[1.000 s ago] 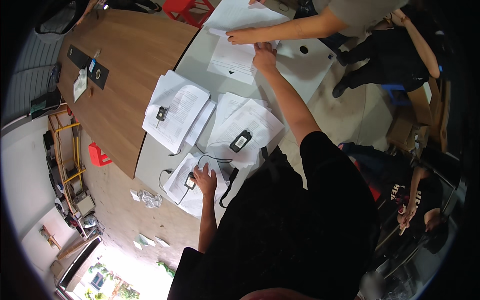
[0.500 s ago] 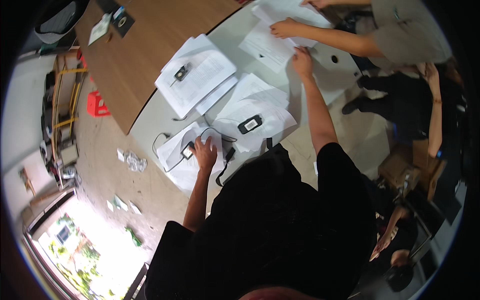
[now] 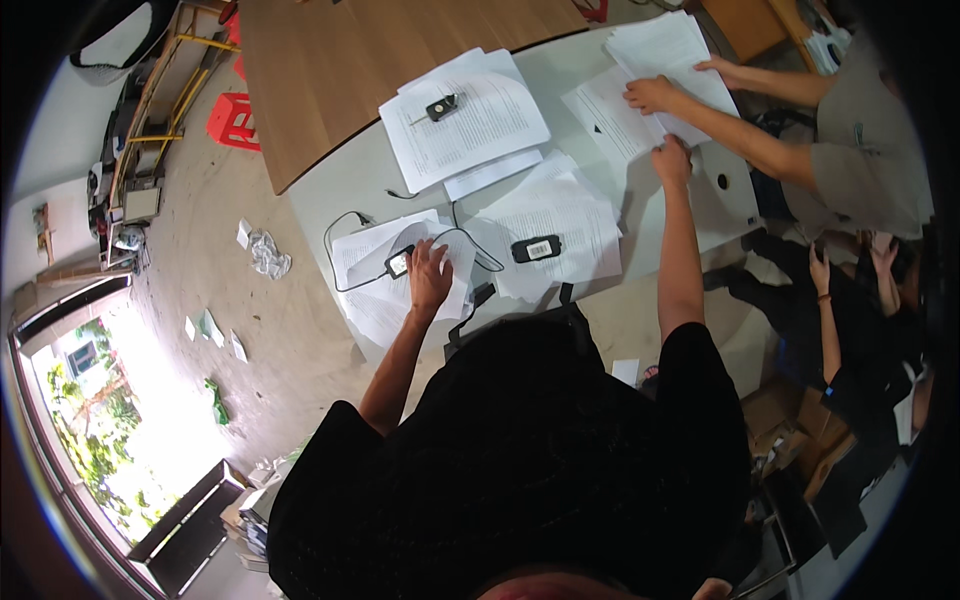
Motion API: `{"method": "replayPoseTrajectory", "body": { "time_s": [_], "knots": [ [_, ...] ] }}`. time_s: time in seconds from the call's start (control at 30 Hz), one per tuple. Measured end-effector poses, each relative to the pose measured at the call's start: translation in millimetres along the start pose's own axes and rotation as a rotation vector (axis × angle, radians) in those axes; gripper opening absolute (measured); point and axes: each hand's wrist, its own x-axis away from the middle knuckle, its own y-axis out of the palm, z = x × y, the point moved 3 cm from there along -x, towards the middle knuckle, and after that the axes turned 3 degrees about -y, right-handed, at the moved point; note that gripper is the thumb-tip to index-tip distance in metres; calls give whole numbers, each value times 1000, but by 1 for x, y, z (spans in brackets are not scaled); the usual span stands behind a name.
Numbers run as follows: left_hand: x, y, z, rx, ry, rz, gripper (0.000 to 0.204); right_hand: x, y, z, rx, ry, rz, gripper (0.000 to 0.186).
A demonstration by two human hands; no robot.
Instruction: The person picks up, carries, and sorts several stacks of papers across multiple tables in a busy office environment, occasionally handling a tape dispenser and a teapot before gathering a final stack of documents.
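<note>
My left hand [image 3: 430, 278] lies with its fingers spread on a loose stack of printed sheets [image 3: 365, 245]. Its fingertips are beside a small black device [image 3: 400, 262] with a white label and a thin black cable. To the right, my reaching right hand [image 3: 672, 162] has its fingers curled at the near edge of a printed sheet [image 3: 618, 120], seemingly pinching it. A co-worker's hands [image 3: 655, 95] rest on that same pile from the far right. Another black labelled device [image 3: 536, 249] sits on a fanned paper stack [image 3: 580, 215] between my hands.
A taller paper stack [image 3: 490, 140] carries a small dark device [image 3: 441, 107]. The grey table [image 3: 325, 215] meets a brown wooden tabletop [image 3: 350, 70]. A red stool [image 3: 232, 122] and crumpled plastic [image 3: 268, 256] are on the floor at left. People stand at the right.
The whole view has turned and shifted, so the table now appears lower and further right. My right hand's fingers look more curled at the sheet. My left hand remains by the labelled device.
</note>
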Motion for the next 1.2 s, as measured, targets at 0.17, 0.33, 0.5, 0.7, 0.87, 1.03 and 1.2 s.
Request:
{"method": "replayPoseTrajectory", "body": {
  "time_s": [0.17,0.33,0.5,0.7,0.87,1.03,1.2],
  "knots": [
    [7,-11,-1,-10,24,51,33,-5,6,0,29,66,-111,39],
    [20,-15,-12,7,-18,106,38,-12,18,5,48,-18,-147,38],
    [20,-18,-20,-29,-52,139,48,-28,26,41,-154,-95,19,37],
    [19,-19,-21,8,-17,118,52,25,35,33,-359,17,138,31],
    [24,-23,-21,-79,-16,135,52,114,26,-4,-477,-133,371,28],
    [23,-24,-26,-61,22,144,51,172,56,10,-517,61,296,28],
    [28,-28,-30,-21,14,183,51,200,69,-6,-203,-70,165,39]
  ]
}}
